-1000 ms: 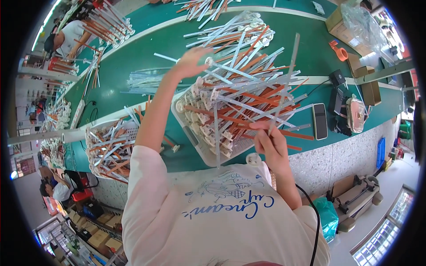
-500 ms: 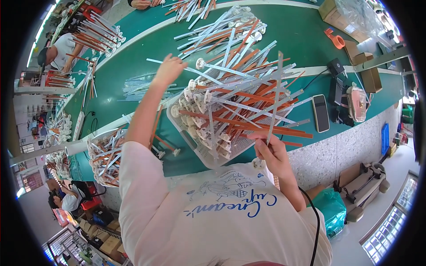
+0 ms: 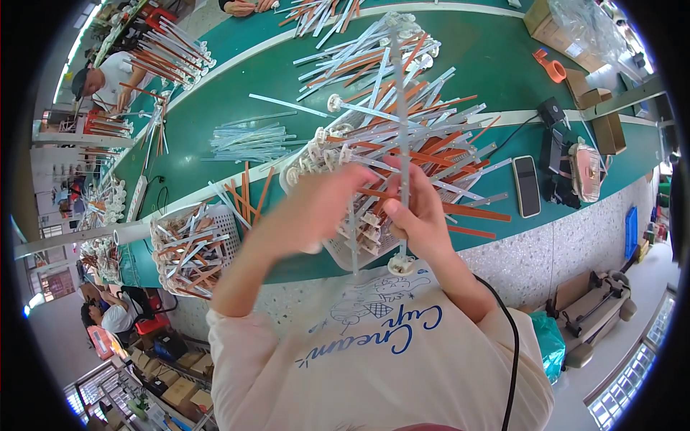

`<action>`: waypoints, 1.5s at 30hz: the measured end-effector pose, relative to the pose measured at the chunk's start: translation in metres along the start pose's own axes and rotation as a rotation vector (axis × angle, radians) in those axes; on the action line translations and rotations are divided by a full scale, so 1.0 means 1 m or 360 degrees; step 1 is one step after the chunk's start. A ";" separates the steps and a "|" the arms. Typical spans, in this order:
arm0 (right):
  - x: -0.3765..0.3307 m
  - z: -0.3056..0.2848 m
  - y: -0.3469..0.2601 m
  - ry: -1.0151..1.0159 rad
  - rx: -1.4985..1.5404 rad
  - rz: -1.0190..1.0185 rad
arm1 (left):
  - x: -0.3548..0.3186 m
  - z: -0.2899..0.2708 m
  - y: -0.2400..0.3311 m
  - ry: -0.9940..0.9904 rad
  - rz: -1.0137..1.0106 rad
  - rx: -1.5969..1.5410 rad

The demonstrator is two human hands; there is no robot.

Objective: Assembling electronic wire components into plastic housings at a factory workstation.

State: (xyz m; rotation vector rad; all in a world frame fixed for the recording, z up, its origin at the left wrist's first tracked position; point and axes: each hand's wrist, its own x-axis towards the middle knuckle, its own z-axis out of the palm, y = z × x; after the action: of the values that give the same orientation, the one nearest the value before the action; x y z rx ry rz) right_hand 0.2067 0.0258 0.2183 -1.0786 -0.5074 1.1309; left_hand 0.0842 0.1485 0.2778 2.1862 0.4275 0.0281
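My right hand [image 3: 420, 215] pinches a long translucent grey strip [image 3: 402, 136], held upright, with a white round end piece [image 3: 402, 265] at its bottom. My left hand [image 3: 327, 205] is beside it, smeared by motion; whether it holds anything cannot be made out. Beneath both hands is a white plastic basket [image 3: 341, 255] heaped with white round pieces [image 3: 370, 230]. Grey and orange-brown strips [image 3: 478, 213] stick out of it to the right. A loose pile of pale strips [image 3: 248, 142] lies on the green table [image 3: 194, 161] at left.
Another basket [image 3: 230, 233] of strips is at left. More strips [image 3: 359, 61] lie at the far side. A phone [image 3: 527, 187], an orange tape dispenser [image 3: 550, 67] and a cardboard box [image 3: 553, 25] are at right. A co-worker [image 3: 108, 79] sits far left.
My left hand has come back from the far left of the heap toward my right hand. The strip in my right hand has moved left and stands more upright, its round end now showing.
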 end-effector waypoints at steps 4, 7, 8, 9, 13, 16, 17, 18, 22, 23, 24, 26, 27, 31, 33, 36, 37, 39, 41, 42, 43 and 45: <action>0.001 -0.008 -0.003 0.0327 0.0236 -0.0002 | 0.028 0.051 0.026 0.0080 -0.0098 0.0024; -0.016 -0.043 -0.014 0.0482 0.0317 0.0128 | 0.049 0.045 0.016 -0.0123 0.0094 0.0105; -0.019 -0.052 -0.016 0.0509 0.0323 0.0115 | 0.061 0.041 0.004 -0.0177 0.0230 0.0092; -0.023 -0.058 -0.017 0.0454 0.0293 -0.0052 | 0.077 0.034 -0.012 0.0006 0.0145 0.0229; -0.039 -0.059 -0.034 0.0435 -0.0176 -0.0239 | 0.121 0.021 -0.115 0.0546 0.0312 0.1034; -0.041 -0.062 -0.035 0.0415 -0.0534 -0.0324 | 0.131 0.014 -0.132 0.0122 0.0177 0.1415; -0.039 -0.065 -0.032 0.0396 -0.0473 -0.0501 | 0.131 0.010 -0.132 0.0091 0.0213 0.1442; -0.038 -0.066 -0.027 0.0372 -0.0411 -0.0672 | 0.128 0.007 -0.130 0.0060 0.0242 0.1467; -0.041 -0.069 -0.027 0.0313 -0.0120 -0.0533 | 0.114 -0.036 -0.092 0.0184 -0.0325 0.1010; -0.044 -0.073 -0.030 0.0179 -0.0059 -0.0349 | 0.100 -0.051 -0.073 0.0372 -0.0542 0.0756; -0.046 -0.075 -0.032 0.0046 0.0001 -0.0168 | 0.082 -0.064 -0.061 0.0452 -0.0391 0.1009; -0.041 -0.071 -0.030 -0.0030 0.0022 -0.0116 | 0.051 -0.086 -0.034 0.0557 -0.0345 0.1294; -0.039 -0.067 -0.030 -0.0099 0.0040 -0.0055 | 0.035 -0.092 -0.019 0.0585 -0.0471 0.1324; -0.025 -0.042 -0.025 -0.0219 0.0158 0.0002 | -0.009 -0.061 0.024 0.0834 -0.0435 0.0397; -0.014 -0.016 -0.031 -0.0220 0.0181 0.0008 | -0.021 -0.008 0.021 0.0691 -0.0298 -0.0011; -0.001 -0.005 -0.023 -0.0337 -0.0049 -0.0157 | -0.014 0.047 0.033 0.0587 0.0076 -0.0162; -0.002 0.005 -0.026 -0.0019 -0.0059 -0.0113 | -0.013 0.060 0.029 0.0766 0.0221 -0.0202; 0.002 -0.011 -0.032 -0.0292 0.0057 0.0026 | -0.023 0.065 0.025 0.0824 0.0162 -0.0301; 0.004 -0.021 -0.033 -0.0231 -0.0015 0.0026 | -0.036 0.070 0.012 0.0907 0.0036 -0.0371; 0.003 -0.024 -0.033 -0.0256 -0.0029 0.0045 | -0.047 0.072 -0.003 0.1058 -0.0092 -0.0371; 0.000 -0.026 -0.034 -0.0081 0.0047 0.0026 | -0.061 0.074 -0.022 0.1205 -0.0223 -0.0369; 0.001 -0.030 -0.041 0.0064 0.0097 0.0029 | -0.095 0.081 -0.065 0.1590 -0.0683 -0.0248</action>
State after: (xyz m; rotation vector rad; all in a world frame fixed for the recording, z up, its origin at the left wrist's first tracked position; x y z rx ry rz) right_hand 0.2494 0.0124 0.2411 -1.0528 -0.4298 1.1316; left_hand -0.0106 0.0919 0.1896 1.7464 1.3781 0.9027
